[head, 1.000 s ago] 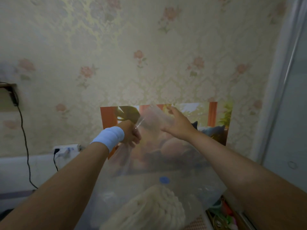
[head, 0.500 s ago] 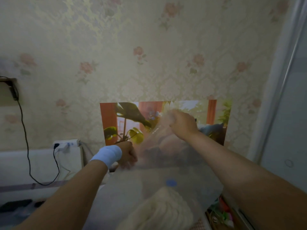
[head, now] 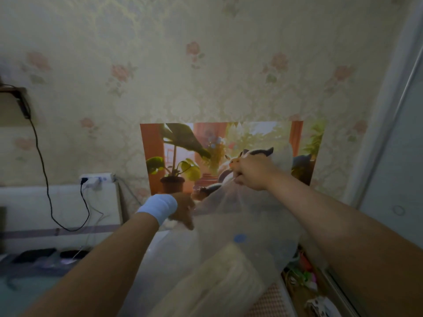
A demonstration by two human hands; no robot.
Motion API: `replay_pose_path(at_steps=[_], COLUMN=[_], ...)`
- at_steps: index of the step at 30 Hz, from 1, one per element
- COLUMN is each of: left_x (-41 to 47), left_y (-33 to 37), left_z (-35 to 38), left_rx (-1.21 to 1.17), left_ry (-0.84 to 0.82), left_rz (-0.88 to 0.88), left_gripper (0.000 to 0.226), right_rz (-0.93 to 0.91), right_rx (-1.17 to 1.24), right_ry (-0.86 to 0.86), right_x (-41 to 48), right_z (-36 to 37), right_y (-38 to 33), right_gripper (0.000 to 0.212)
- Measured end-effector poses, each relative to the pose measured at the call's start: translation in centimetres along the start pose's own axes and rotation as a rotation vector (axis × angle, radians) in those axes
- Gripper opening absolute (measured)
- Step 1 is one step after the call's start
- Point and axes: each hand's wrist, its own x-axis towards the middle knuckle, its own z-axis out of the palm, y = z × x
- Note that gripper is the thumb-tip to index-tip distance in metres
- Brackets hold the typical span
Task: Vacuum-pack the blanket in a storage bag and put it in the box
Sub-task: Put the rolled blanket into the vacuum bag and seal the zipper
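A clear plastic storage bag (head: 247,216) is held up in front of me, its top edge stretched between both hands. Inside it, low in the frame, lies a cream knitted blanket (head: 219,277), below a round blue valve (head: 239,238) on the bag's face. My right hand (head: 251,171) grips the top edge at the upper right. My left hand (head: 183,210), with a white band on the wrist, holds the top edge lower at the left and is blurred. No box is in view.
Behind the bag a colourful poster (head: 183,156) hangs on floral wallpaper. A power strip (head: 97,178) with a black cable sits on a white ledge at the left. Small clutter (head: 302,268) lies by a sliding door frame at the right.
My left hand has dropped downward along the bag's top edge, while my right hand has shifted to the right and closed on the edge. The bag mouth now slants down to the left.
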Motion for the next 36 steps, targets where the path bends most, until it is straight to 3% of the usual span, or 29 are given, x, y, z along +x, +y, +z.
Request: replay_pose_path(at_steps=[2, 6, 13, 18, 21, 24, 27, 31, 33, 36], left_x=[0.5, 1.5, 5.3, 8.2, 7.8, 6.8, 6.2, 5.7, 5.8, 6.7], left_y=[-1.9, -2.1, -0.4, -2.4, -3.2, -2.7, -2.1, -0.8, 0.0, 0.9], left_z=[1.8, 2.3, 2.7, 3.5, 4.3, 6.8, 11.2, 18.0, 21.3, 24.7], left_rx=[-0.18, -0.327, -0.151, -0.013, 0.01, -0.066, -0.301, -0.385, -0.41, -0.383], left_ry=[-0.093, 0.083, 0.161, 0.412, 0.418, 0.207, -0.176, -0.654, -0.877, -0.9], left_rz=[-0.054, -0.067, -0.081, -0.152, -0.11, -0.065, -0.106, -0.108, -0.093, -0.108], left_gripper=[0.01, 0.015, 0.021, 0.022, 0.021, 0.018, 0.014, 0.021, 0.031, 0.039], right_rz=[0.014, 0.04, 0.137, 0.152, 0.135, 0.1, 0.157, 0.143, 0.215, 0.381], right_rx=[-0.013, -0.04, -0.056, 0.123, 0.042, 0.021, 0.082, 0.063, 0.083, 0.116], right_ry=[-0.005, -0.023, -0.218, -0.044, -0.049, -0.136, -0.255, -0.772, -1.004, -1.274], right_x=[-0.5, -0.9, -1.1, -0.2, -1.3, -4.3, -7.3, -11.0, -13.6, -18.1], right_z=[0.6, 1.8, 3.5, 5.7, 5.9, 7.7, 10.7, 15.8, 19.4, 24.5], right_y=[0.2, 0.7, 2.1, 2.3, 0.9, 0.0, -0.7, -2.4, -2.7, -3.0], right_gripper=[0.014, 0.014, 0.028, 0.027, 0.03, 0.025, 0.017, 0.02, 0.033, 0.046])
